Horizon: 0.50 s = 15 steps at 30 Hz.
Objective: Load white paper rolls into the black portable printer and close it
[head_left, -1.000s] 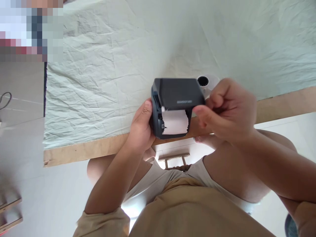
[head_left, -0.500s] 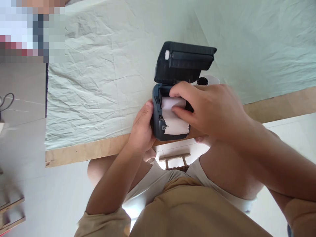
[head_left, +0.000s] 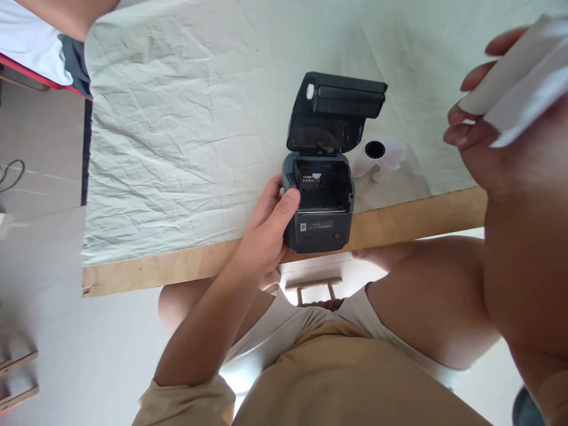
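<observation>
A dark label printer (head_left: 322, 231) sits at the table's front edge with its lid (head_left: 326, 127) swung up. Its paper bay shows bare, with a small printed sticker inside. My left hand (head_left: 270, 231) grips the printer's left side, thumb over the rim. Off to the far right, my right hand (head_left: 492, 130) holds a white paper roll (head_left: 501, 83) above the cloth, its loose end hanging along it. Just right of the printer lies another white paper roll (head_left: 361, 163) with a black core end, a torn strip beside it.
A pale green wrinkled cloth (head_left: 177, 136) covers the table, whose wooden edge (head_left: 155, 263) runs along the front. Another person's arm (head_left: 75, 15) reaches in at the top left. A wooden stool (head_left: 315, 284) shows below, and a black cable (head_left: 13, 174) lies at far left.
My right hand has lifted the paper roll out of the printer and carried it far to the right. The left hand's thumb has shifted onto the printer's rim.
</observation>
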### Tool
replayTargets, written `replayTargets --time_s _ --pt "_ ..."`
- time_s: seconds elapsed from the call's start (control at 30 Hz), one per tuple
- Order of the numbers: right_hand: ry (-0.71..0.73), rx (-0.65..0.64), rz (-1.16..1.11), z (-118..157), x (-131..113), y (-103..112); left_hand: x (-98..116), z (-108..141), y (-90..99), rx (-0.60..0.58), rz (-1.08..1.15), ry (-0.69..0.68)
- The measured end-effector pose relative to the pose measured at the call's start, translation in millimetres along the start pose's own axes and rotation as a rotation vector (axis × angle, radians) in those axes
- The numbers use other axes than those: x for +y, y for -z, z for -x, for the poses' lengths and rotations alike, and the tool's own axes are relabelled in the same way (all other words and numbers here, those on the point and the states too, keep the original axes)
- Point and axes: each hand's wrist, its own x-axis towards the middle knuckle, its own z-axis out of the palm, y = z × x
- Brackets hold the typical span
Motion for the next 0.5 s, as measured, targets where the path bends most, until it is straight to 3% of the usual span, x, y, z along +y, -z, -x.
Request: replayTargets --time_s 0.07,0.13,0.27,0.37,0.5 --pt "-0.068 0.322 0.0 -11 33 6 0 0 0.3 0.006 0.007 0.0" --pt "-0.144 0.388 0.106 -11 50 9 0 -1 0.5 0.012 -0.005 -0.002" --pt "-0.195 0.218 0.383 2 44 15 0 -4 0.9 -0.012 -0.043 -0.026" --pt "-0.099 0.114 0.583 4 39 19 0 -5 0.7 -0.004 -0.046 -0.053" --pt "-0.026 -0.007 0.624 -1 48 21 0 -6 1.2 0.007 -0.053 -0.069"
